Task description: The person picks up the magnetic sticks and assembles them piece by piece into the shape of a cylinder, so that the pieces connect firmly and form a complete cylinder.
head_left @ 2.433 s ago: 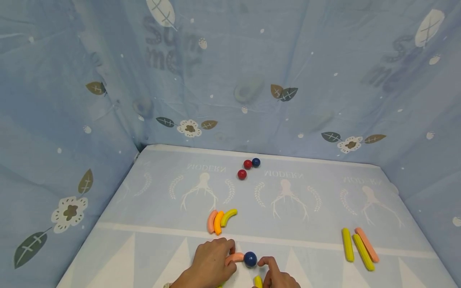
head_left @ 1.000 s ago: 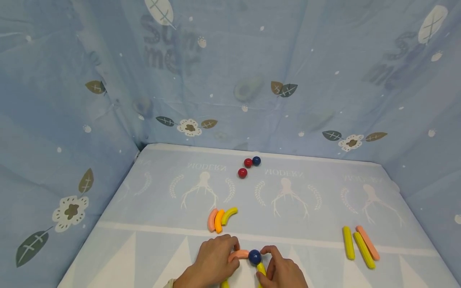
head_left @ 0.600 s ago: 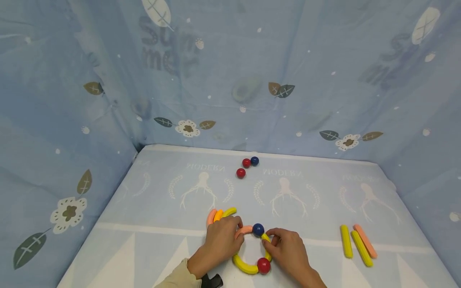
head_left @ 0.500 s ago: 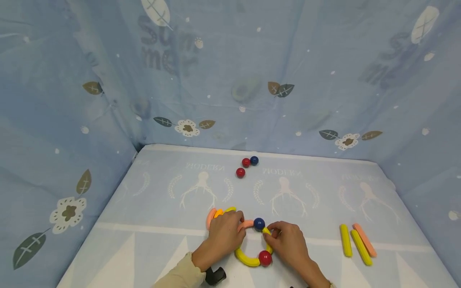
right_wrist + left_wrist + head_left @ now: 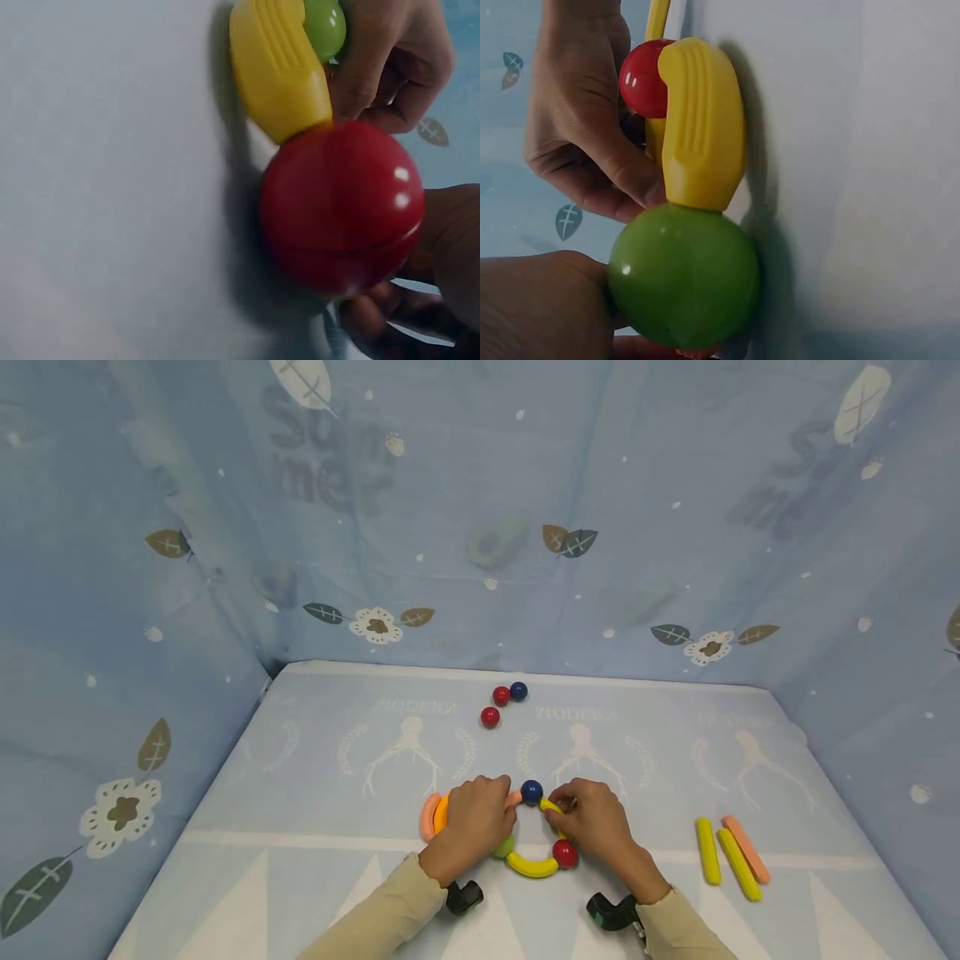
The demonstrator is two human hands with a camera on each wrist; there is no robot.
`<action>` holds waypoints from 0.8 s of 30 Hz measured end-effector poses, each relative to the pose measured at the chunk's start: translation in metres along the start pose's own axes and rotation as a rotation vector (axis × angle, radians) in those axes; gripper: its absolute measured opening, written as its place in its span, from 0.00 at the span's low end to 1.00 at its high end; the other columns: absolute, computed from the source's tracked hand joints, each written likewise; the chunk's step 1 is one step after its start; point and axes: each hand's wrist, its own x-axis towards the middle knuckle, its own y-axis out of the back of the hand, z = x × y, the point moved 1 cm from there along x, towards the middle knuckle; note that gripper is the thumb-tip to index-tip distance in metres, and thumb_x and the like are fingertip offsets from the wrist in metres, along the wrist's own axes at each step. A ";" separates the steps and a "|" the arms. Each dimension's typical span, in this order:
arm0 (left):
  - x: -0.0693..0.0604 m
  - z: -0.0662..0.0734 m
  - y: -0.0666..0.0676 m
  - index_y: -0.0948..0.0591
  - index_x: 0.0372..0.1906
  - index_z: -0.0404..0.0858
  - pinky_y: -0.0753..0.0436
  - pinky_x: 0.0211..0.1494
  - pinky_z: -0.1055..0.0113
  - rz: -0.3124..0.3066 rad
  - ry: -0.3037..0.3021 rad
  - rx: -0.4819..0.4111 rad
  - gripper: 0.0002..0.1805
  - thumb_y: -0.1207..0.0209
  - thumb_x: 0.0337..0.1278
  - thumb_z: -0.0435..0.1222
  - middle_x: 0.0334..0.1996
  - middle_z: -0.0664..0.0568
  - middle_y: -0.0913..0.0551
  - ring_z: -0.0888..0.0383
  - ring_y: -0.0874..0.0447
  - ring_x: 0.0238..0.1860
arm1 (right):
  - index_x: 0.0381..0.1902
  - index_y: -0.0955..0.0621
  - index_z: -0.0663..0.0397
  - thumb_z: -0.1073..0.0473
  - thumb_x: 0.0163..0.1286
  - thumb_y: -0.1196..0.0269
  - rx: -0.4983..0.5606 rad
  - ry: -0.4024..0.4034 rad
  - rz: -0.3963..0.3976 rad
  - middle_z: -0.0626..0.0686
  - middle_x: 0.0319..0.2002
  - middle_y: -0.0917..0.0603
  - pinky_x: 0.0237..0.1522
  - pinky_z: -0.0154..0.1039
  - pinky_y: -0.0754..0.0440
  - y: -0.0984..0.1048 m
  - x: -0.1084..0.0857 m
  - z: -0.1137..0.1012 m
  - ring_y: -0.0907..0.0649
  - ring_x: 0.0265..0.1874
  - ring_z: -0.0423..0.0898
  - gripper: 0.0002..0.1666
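A ring of curved toy rods and balls lies on the table in the head view. My left hand (image 5: pixel 480 817) grips its pink curved rod (image 5: pixel 513 799) at the upper left, covering much of it. The blue ball (image 5: pixel 532 792) sits at the far side of the ring. From there a yellow curved rod (image 5: pixel 551 807), pinched by my right hand (image 5: pixel 592 818), leads to the red ball (image 5: pixel 566 854). A second yellow curved rod (image 5: pixel 532 867) joins that ball to the green ball (image 5: pixel 682 277), which is close beside my left hand.
Left of my left hand lie a loose pink curved rod (image 5: pixel 428 817) and an orange one (image 5: pixel 441 814), partly hidden. Two red balls (image 5: pixel 491 717) and a blue ball (image 5: pixel 518 692) rest farther back. Yellow straight rods (image 5: pixel 708 852) and a pink straight rod (image 5: pixel 747 850) lie at right.
The right hand's yellow rod, apart from the blue ball at first, came to meet it. Since then both hands have moved the ring away across the table, partly covering the loose curved rods.
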 end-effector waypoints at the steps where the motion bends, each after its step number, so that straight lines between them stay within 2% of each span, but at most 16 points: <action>1: 0.000 0.000 0.000 0.24 0.26 0.43 0.33 0.17 0.66 -0.001 -0.002 -0.001 0.11 0.33 0.55 0.41 0.16 0.56 0.31 0.57 0.32 0.15 | 0.28 0.14 0.50 0.59 0.50 0.22 -0.001 -0.003 -0.017 0.40 0.21 0.24 0.21 0.33 0.28 0.000 0.001 0.000 0.27 0.18 0.36 0.10; 5: 0.001 0.001 0.001 0.24 0.27 0.43 0.34 0.16 0.66 0.002 -0.017 0.004 0.11 0.33 0.55 0.40 0.15 0.56 0.30 0.57 0.31 0.15 | 0.29 0.14 0.49 0.57 0.51 0.22 -0.004 -0.028 -0.057 0.40 0.21 0.25 0.18 0.34 0.30 0.000 0.002 -0.001 0.29 0.17 0.37 0.10; 11: -0.001 0.002 0.003 0.23 0.29 0.44 0.34 0.16 0.66 -0.036 -0.008 0.013 0.09 0.34 0.56 0.41 0.16 0.56 0.30 0.58 0.32 0.15 | 0.32 0.15 0.52 0.57 0.53 0.23 -0.039 -0.052 -0.024 0.42 0.22 0.24 0.19 0.34 0.29 0.000 0.002 0.001 0.29 0.18 0.38 0.11; 18: -0.005 -0.001 0.002 0.25 0.27 0.45 0.34 0.16 0.67 -0.051 -0.004 -0.035 0.11 0.34 0.57 0.42 0.15 0.58 0.32 0.59 0.34 0.14 | 0.32 0.15 0.50 0.57 0.52 0.23 -0.016 -0.069 -0.035 0.40 0.22 0.24 0.20 0.34 0.30 0.000 -0.003 0.003 0.28 0.18 0.38 0.12; 24: -0.009 -0.003 0.003 0.23 0.29 0.43 0.33 0.18 0.67 -0.081 0.001 -0.103 0.11 0.33 0.56 0.42 0.16 0.59 0.31 0.61 0.33 0.15 | 0.33 0.15 0.52 0.57 0.53 0.23 0.016 -0.070 0.004 0.40 0.21 0.24 0.19 0.34 0.30 0.000 -0.012 0.002 0.28 0.17 0.37 0.12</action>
